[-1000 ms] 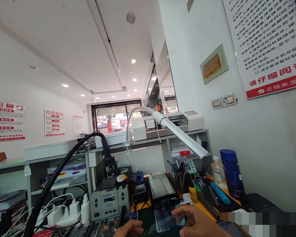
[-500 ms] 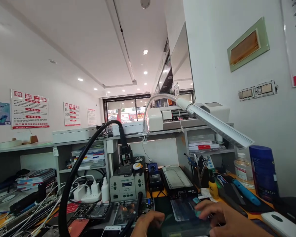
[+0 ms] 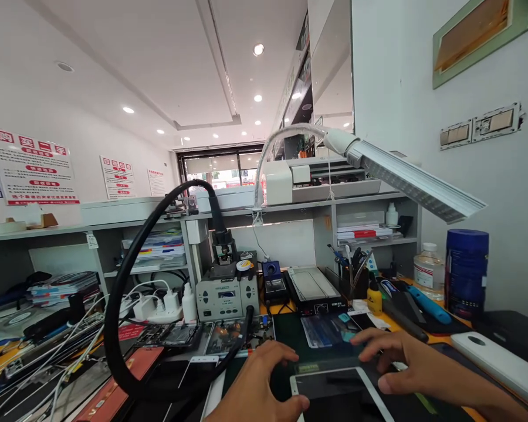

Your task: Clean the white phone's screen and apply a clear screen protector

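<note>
A white-framed device with a dark screen, like a tablet or large phone (image 3: 334,390), lies at the bottom of the head view, its near part cut off by the frame. My left hand (image 3: 264,381) is at its left side with fingers spread and curved, the thumb tip over or against the left edge; I cannot tell if they touch. On the other side my right hand (image 3: 398,363) hovers by the right edge, fingers apart and nothing in them. Beyond the device, a clear plastic sheet or bag (image 3: 321,332) rests on the dark green mat (image 3: 286,326).
A rework station (image 3: 226,299) stands behind, its thick black hose (image 3: 114,328) looping on the left. A black-based hot plate (image 3: 317,290), pen holder (image 3: 356,281), yellow bottle (image 3: 374,298) and white oblong device (image 3: 493,363) are around. A lamp (image 3: 418,176) hangs over the right.
The view has tilted down, bringing the white-framed device into sight and showing more of both hands. My fingers remain apart on both hands.
</note>
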### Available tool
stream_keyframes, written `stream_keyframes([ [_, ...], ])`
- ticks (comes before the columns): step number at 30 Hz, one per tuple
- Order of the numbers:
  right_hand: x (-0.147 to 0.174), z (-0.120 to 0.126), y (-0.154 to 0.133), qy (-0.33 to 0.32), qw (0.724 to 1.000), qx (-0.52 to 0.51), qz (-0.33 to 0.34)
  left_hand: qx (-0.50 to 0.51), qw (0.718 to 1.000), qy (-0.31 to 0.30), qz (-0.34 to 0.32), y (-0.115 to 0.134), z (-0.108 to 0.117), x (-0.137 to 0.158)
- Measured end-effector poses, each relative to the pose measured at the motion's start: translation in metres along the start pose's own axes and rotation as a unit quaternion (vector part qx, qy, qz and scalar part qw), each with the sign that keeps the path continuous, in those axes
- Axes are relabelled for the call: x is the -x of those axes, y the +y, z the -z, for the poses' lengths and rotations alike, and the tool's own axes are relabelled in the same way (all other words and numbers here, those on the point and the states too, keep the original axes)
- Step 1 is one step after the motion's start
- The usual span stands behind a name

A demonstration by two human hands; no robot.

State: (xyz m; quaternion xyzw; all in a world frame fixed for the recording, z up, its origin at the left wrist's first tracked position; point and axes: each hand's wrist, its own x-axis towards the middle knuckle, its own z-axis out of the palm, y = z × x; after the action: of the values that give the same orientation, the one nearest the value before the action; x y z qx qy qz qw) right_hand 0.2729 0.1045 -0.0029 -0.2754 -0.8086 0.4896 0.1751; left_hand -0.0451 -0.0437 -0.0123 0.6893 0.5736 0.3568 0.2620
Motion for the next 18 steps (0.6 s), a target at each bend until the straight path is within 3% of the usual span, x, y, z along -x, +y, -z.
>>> stream_keyframes([
  [7,0.006,-0.005,-0.014,-0.021,0.998,0.058,-0.029,-0.055,0.998,-0.010,-0.026,0.004,-0.004,0.002],
  [18,0.004,-0.009,-0.020,-0.026,0.994,0.106,-0.008,-0.150,0.987,-0.012,-0.059,0.000,-0.006,0.006],
])
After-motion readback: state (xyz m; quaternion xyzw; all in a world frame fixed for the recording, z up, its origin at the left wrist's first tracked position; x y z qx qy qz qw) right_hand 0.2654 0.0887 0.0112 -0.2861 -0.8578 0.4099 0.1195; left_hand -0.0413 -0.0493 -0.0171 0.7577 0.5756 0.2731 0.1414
